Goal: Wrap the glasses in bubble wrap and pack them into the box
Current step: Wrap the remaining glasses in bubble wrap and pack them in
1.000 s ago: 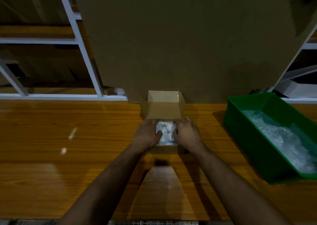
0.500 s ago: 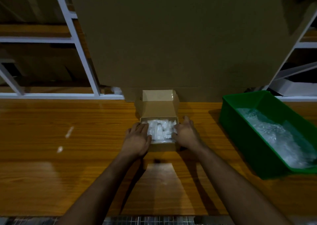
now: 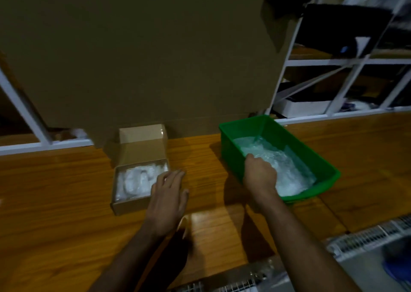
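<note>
Green bin [image 3: 324, 158] holds right hand [image 3: 259, 173]; left hand [image 3: 168, 191] flat beside box [image 3: 131, 207].

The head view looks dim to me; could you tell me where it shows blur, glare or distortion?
Head view: dim overall; the shelving at upper right is smeared and its uprights lean; a pale glare patch lies on the table between the forearms; the right hand over the green bin looks soft.

Left hand [image 3: 167, 193] hovers flat, fingers spread; right hand [image 3: 259, 176] reaches forward, fingers curled.
</note>
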Demonstrator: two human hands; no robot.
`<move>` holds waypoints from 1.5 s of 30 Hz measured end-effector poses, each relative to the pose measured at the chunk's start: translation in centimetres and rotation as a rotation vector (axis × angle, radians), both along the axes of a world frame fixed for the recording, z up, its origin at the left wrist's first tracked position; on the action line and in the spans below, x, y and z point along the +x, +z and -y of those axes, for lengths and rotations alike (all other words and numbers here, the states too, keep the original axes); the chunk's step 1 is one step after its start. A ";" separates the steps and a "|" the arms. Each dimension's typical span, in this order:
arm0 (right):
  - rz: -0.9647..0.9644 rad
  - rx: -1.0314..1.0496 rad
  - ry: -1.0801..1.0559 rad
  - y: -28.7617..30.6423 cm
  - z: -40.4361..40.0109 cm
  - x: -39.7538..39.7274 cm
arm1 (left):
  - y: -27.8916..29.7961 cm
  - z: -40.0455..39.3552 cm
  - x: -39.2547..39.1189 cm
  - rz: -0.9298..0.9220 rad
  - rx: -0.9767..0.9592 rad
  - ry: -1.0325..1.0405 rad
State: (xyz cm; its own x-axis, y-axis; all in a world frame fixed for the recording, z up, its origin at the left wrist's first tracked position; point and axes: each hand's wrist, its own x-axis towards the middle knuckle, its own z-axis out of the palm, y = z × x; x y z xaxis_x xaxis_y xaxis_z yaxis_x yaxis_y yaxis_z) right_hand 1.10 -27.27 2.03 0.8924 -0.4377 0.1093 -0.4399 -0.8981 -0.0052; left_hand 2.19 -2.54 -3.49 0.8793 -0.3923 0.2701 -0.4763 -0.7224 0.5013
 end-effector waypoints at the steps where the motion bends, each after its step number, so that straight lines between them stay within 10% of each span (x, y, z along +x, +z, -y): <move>1: -0.004 0.038 0.041 0.4 -0.3 0.1 | -0.1 1.0 -0.3 -0.001 -0.017 -0.026; 7: -0.137 0.412 0.120 2.0 3.4 2.9 | -1.0 4.7 -3.2 -0.125 -0.076 -0.094; 15: -0.351 0.142 0.015 1.0 12.6 4.7 | -2.9 7.1 -6.6 -0.208 -0.157 -0.176; 20: -0.017 0.039 -0.003 2.1 11.9 5.2 | -2.3 5.8 -6.2 -0.239 -0.246 -0.146; 26: 0.374 0.105 0.345 8.5 5.5 -0.1 | 0.0 3.7 -4.8 -0.498 -0.623 -0.010; 35: 0.297 0.001 0.926 3.7 -11.6 -10.5 | 2.8 -2.4 -4.7 -0.936 -1.291 0.055; 45: 0.178 1.271 0.859 0.4 -15.4 -10.5 | 1.2 -10.0 -7.3 -0.993 -1.249 0.133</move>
State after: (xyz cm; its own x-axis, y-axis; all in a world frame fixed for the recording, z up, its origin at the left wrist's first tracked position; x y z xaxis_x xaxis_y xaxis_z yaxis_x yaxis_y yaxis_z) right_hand -9.36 -11.89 2.43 0.9320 0.2999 0.2034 0.2787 -0.2346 -0.9313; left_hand -5.10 7.48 -2.27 0.9019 -0.2839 -0.3254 0.4136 0.3511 0.8400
